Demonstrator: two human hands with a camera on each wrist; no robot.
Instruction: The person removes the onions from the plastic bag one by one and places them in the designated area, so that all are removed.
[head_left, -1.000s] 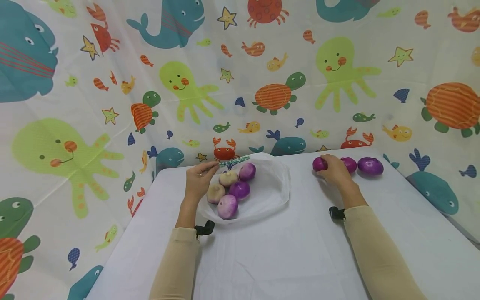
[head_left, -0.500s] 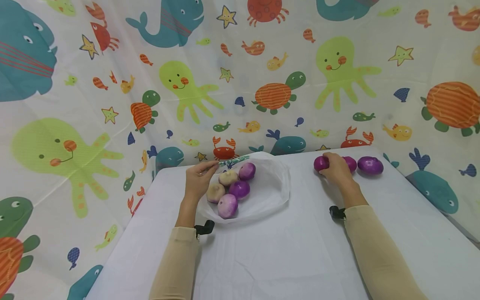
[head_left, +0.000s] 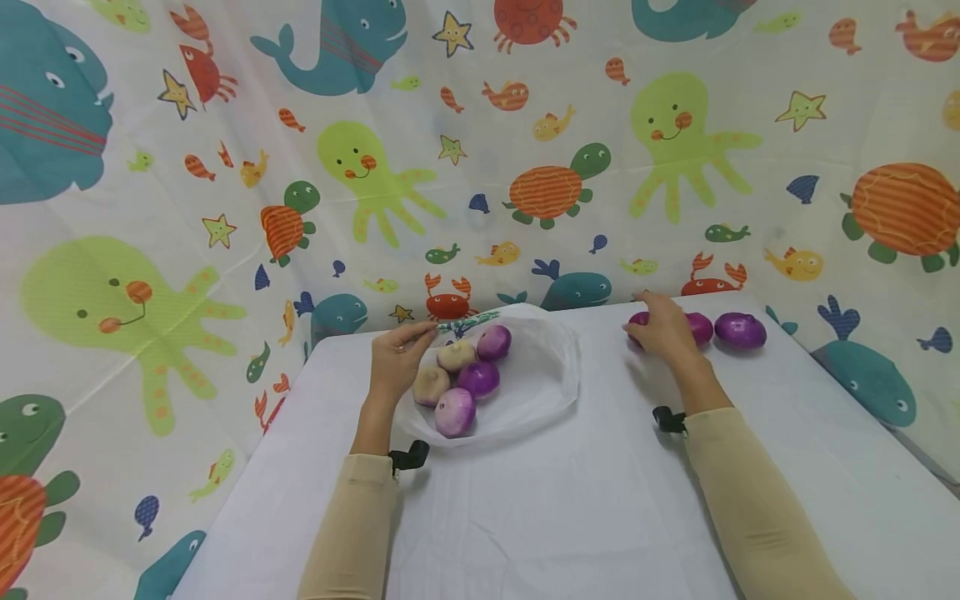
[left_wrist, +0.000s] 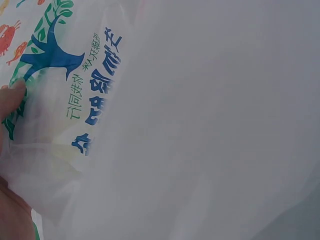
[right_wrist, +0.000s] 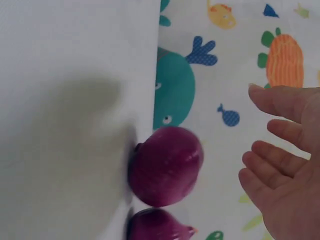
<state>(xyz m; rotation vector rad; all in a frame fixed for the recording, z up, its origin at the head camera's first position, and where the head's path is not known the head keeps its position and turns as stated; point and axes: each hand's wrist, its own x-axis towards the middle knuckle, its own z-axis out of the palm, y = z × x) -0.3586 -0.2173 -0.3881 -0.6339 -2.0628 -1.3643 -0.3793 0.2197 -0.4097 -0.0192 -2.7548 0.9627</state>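
Observation:
My left hand (head_left: 396,360) pinches the rim of a white plastic bag (head_left: 542,375) between thumb and fingertips. Inside the bag lie several onions, some purple like this one (head_left: 478,380) and two pale, cream-coloured ones, one being this pale onion (head_left: 432,387). In the left wrist view the bag's printed side (left_wrist: 95,90) fills much of the frame. My right hand (head_left: 671,330) hovers over a red onion (head_left: 637,320) at the back right. The right wrist view shows its fingers spread and apart from a red onion (right_wrist: 167,165).
Another red onion (head_left: 701,329) and a larger purple onion (head_left: 740,332) stand in the same row to the right. Behind the white-covered table (head_left: 540,517) hangs a curtain (head_left: 480,192) printed with sea animals.
My right hand has let go of the leftmost red onion, its fingers opening and lifting slightly. My left hand and the bag have stayed in place.

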